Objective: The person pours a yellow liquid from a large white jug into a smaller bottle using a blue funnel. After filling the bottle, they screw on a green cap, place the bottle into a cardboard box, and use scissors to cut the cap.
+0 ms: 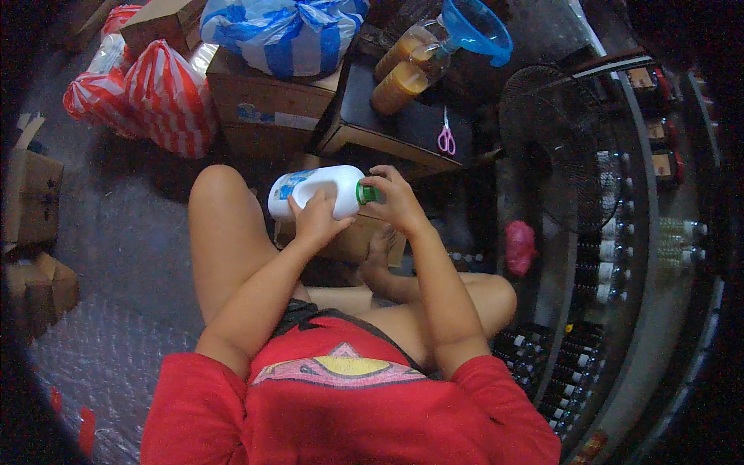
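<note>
A white plastic jug point(347, 177) with a blue label and a moulded handle lies on its side in the air above my lap, its neck to the right. My left hand point(318, 218) grips it by the handle. Around the green screw cap point(367, 193) are the fingers of my right hand point(395, 197); the cap sits on the neck. Part of the label is hidden by my left hand.
Ahead, a small dark table point(383, 131) bears bottles of orange-brown liquid point(400, 87), a blue funnel point(479, 32) and pink-handled scissors point(446, 139). Striped plastic bags point(168, 99) and cardboard boxes point(273, 104) stand at left. A fan point(558, 145) and bottle-filled shelves point(616, 256) line the right.
</note>
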The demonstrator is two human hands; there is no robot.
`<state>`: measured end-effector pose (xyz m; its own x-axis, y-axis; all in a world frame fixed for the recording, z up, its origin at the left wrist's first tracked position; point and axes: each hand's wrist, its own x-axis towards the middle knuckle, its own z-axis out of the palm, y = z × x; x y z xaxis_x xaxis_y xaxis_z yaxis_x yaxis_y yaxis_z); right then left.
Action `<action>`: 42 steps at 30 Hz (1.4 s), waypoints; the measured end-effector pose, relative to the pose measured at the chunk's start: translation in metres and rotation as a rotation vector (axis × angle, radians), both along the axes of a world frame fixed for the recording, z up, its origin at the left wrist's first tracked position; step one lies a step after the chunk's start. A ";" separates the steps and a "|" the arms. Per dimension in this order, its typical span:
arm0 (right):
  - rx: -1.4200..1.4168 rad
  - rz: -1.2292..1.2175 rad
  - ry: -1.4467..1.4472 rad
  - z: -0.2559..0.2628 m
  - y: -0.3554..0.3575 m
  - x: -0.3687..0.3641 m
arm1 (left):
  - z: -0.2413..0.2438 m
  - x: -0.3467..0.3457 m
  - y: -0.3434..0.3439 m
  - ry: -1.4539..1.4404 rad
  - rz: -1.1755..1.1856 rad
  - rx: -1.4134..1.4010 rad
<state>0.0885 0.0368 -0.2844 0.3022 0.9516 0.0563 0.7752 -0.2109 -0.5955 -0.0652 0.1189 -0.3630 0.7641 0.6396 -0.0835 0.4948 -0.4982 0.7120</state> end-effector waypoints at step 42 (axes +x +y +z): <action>-0.134 -0.379 0.027 0.057 -0.063 -0.023 | 0.015 -0.011 -0.005 -0.161 -0.193 0.056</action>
